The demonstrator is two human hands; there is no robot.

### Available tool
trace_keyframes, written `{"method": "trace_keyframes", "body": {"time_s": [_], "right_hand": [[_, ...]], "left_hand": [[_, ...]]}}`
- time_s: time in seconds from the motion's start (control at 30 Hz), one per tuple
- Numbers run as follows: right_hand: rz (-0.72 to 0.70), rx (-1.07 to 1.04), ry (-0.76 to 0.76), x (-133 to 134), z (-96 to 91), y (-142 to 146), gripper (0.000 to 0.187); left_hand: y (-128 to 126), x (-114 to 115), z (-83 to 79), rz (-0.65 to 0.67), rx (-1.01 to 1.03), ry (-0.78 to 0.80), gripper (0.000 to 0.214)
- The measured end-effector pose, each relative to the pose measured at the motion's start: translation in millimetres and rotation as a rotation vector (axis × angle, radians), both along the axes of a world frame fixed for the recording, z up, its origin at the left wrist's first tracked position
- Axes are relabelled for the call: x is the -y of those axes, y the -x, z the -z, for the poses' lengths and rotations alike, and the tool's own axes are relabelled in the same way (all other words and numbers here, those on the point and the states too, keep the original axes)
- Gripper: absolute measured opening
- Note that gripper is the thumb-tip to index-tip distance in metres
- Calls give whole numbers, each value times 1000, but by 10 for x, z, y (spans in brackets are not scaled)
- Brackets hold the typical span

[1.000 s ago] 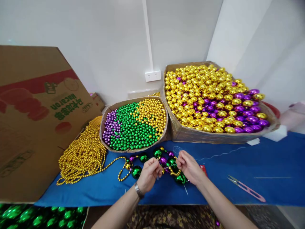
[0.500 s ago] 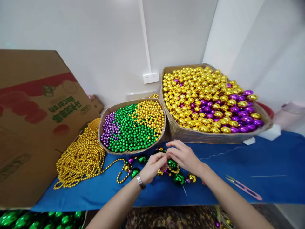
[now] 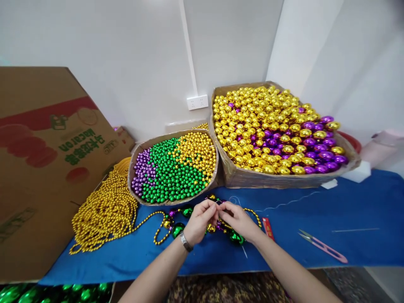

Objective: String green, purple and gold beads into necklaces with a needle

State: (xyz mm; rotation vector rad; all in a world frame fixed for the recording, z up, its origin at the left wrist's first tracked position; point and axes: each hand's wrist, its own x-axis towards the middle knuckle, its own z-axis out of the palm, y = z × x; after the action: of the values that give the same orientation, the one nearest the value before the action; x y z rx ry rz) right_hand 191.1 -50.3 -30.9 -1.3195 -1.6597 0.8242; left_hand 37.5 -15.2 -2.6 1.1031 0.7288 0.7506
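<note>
My left hand [image 3: 202,221], with a metal-banded watch on its wrist, is closed in a pinch. Its fingertips meet those of my right hand [image 3: 236,219], also pinched, above the blue cloth. A thin pale thread [image 3: 234,199] runs from between the fingers and loops behind the right hand; the exact grip point is too small to see. Beneath both hands lies a bead necklace [image 3: 178,229] of large green, gold and purple balls, partly covered by them. A string of small gold beads [image 3: 254,214] curves out past my right hand.
Boxes of small mixed beads [image 3: 172,170] and larger gold and purple beads [image 3: 268,130] stand behind. Gold bead strands [image 3: 105,210] lie beside a big carton [image 3: 47,168]. Rightward are a red packet [image 3: 268,228], pink-handled thread snips [image 3: 325,247] and a needle [image 3: 355,230].
My right hand has come down and its raised fingers have closed into a pinch against my left. The thread loop and red packet now show. The view has shifted slightly.
</note>
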Motion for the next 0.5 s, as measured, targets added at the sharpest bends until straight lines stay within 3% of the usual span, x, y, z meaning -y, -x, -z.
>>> {"method": "trace_keyframes", "body": {"time_s": [0.27,0.5], "right_hand": [[-39,-86,92,111,40,-77,22],[0,67,-14,8,38,70,13]], "left_hand": [[4,-16,20,-63,11,20,32],[-28,38,-46,41,-76,-84,35]]}}
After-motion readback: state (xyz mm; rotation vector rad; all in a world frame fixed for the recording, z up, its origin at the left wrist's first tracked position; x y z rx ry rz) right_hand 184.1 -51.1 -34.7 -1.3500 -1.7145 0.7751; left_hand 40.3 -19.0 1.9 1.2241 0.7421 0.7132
